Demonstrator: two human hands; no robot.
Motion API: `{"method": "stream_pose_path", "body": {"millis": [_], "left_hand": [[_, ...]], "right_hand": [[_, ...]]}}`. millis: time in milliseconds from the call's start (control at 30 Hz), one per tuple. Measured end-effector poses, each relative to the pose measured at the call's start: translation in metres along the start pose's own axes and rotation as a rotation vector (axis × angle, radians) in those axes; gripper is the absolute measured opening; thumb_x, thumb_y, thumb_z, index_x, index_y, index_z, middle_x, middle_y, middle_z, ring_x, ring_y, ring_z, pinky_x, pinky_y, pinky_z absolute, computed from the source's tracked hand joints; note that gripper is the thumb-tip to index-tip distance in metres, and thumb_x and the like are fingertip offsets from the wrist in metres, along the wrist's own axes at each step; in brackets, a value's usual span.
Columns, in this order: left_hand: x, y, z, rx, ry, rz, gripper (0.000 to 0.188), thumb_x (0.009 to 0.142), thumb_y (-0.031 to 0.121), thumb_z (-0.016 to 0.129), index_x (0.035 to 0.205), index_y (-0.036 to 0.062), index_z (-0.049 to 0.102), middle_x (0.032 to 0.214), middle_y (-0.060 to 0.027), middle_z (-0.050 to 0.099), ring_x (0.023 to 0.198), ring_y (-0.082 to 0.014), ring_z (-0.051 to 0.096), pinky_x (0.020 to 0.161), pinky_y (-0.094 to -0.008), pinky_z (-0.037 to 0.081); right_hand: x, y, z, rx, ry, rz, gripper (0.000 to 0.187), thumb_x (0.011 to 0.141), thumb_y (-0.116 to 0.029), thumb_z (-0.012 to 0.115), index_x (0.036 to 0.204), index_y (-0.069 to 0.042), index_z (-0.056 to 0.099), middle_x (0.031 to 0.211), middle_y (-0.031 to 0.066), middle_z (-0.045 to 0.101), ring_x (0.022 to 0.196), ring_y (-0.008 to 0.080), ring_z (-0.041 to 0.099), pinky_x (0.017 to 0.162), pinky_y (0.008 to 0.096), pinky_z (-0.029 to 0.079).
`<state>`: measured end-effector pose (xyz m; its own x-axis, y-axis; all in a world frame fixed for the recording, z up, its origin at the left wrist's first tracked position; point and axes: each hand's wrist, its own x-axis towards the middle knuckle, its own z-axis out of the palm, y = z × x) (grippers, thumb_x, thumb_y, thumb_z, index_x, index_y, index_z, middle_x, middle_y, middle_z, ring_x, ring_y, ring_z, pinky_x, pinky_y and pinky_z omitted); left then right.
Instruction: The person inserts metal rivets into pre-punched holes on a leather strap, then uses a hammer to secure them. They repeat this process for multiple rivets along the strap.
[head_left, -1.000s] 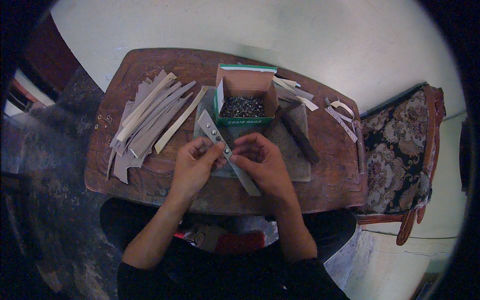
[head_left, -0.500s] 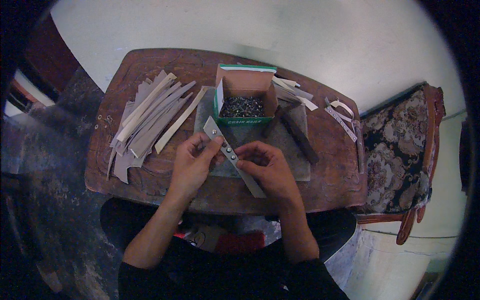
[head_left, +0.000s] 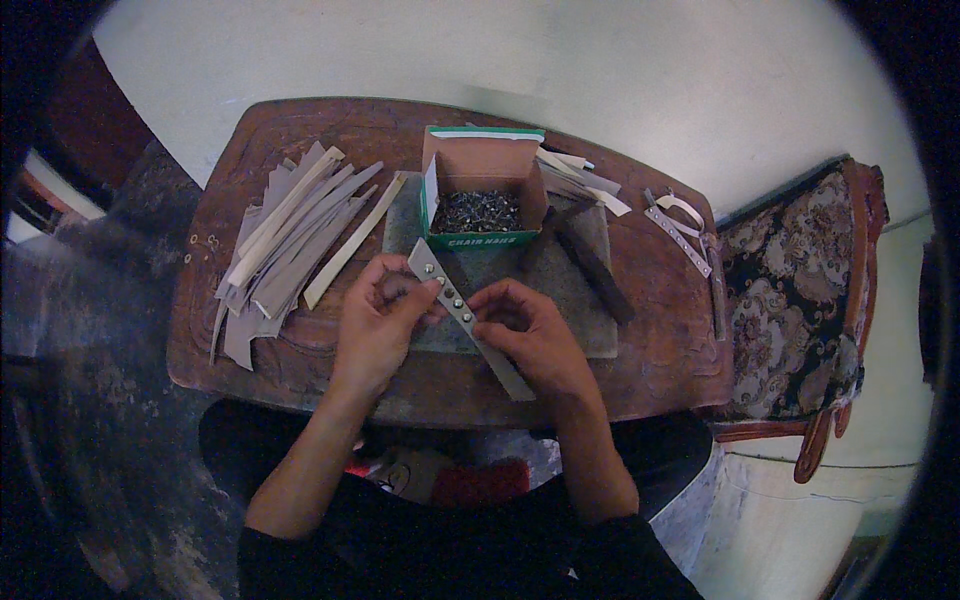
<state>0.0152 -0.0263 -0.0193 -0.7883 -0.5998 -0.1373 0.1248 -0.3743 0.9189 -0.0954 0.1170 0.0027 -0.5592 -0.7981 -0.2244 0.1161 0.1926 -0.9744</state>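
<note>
Between my two hands is a narrow grey strip point(head_left: 507, 374), tilted from upper left to lower right, with several shiny round-headed nails set along its upper half. My left hand point(head_left: 385, 310) pinches its upper part, thumb on the front beside the nail heads. My right hand point(head_left: 525, 325) grips its middle from the right, with thumb and fingers close to the lowest nail. Just beyond the strip stands an open green-and-white cardboard box point(head_left: 487, 240) full of small dark and shiny nails point(head_left: 478, 212). The fingertips behind the strip are partly hidden.
A carved wooden table point(head_left: 300, 375) carries a flat grey slab point(head_left: 590, 340) under the box. Loose grey and cream strips point(head_left: 300, 230) pile up at left. A dark hammer-like tool point(head_left: 597, 272) lies right of the box, studded strips point(head_left: 680, 240) farther right. A patterned chair point(head_left: 790, 300) stands alongside.
My left thumb has shifted slightly on the strip, and one more nail head now shows beside it. Both hands still hold the strip; the whole view has shifted a little.
</note>
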Motion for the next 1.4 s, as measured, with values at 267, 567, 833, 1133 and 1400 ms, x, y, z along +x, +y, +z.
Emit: {"method": "stream_pose_path", "body": {"millis": [267, 567, 833, 1133, 1400], "left_hand": [[0.002, -0.001, -0.003, -0.204, -0.013, -0.114, 0.018, 0.088, 0.007, 0.062, 0.102, 0.0021, 0.052, 0.087, -0.0095, 0.066, 0.075, -0.0159, 0.065, 0.070, -0.0275, 0.055], [-0.009, 0.001, 0.006, 0.053, -0.050, -0.133, 0.014, 0.090, 0.013, 0.061, 0.096, 0.0007, 0.059, 0.088, -0.0073, 0.066, 0.075, -0.0141, 0.064, 0.069, -0.0269, 0.054], [-0.008, -0.006, -0.001, 0.087, -0.015, -0.078, 0.013, 0.090, 0.013, 0.061, 0.095, 0.0010, 0.060, 0.088, -0.0063, 0.066, 0.072, -0.0122, 0.063, 0.066, -0.0240, 0.052], [-0.005, -0.009, 0.002, 0.054, 0.014, -0.043, 0.012, 0.090, 0.012, 0.061, 0.095, 0.0015, 0.061, 0.087, -0.0055, 0.066, 0.069, -0.0111, 0.062, 0.062, -0.0236, 0.051], [-0.006, -0.003, 0.005, -0.011, 0.059, -0.095, 0.015, 0.091, 0.012, 0.058, 0.102, 0.0020, 0.056, 0.087, -0.0064, 0.065, 0.070, -0.0144, 0.064, 0.063, -0.0265, 0.053]], "right_hand": [[0.004, -0.001, -0.002, 0.020, -0.013, 0.011, 0.017, 0.082, -0.014, 0.069, 0.094, -0.003, 0.063, 0.087, 0.0014, 0.063, 0.081, 0.0075, 0.055, 0.072, 0.0224, 0.044], [0.010, -0.004, 0.003, -0.035, 0.057, -0.050, 0.017, 0.083, -0.013, 0.068, 0.095, -0.001, 0.066, 0.085, 0.0030, 0.066, 0.079, 0.0084, 0.058, 0.072, 0.0239, 0.046], [0.038, -0.047, -0.006, -0.490, 0.245, -0.388, 0.015, 0.082, -0.011, 0.064, 0.094, -0.002, 0.066, 0.084, 0.0120, 0.067, 0.076, 0.0218, 0.064, 0.074, 0.0299, 0.050], [0.118, -0.041, -0.013, -1.136, 0.067, -0.289, 0.020, 0.068, -0.007, 0.065, 0.087, -0.003, 0.069, 0.084, 0.0180, 0.067, 0.081, 0.0322, 0.065, 0.078, 0.0376, 0.051], [0.125, -0.041, -0.019, -1.127, -0.052, -0.390, 0.019, 0.068, -0.008, 0.063, 0.085, -0.004, 0.070, 0.084, 0.0175, 0.067, 0.082, 0.0317, 0.066, 0.079, 0.0380, 0.051]]}}
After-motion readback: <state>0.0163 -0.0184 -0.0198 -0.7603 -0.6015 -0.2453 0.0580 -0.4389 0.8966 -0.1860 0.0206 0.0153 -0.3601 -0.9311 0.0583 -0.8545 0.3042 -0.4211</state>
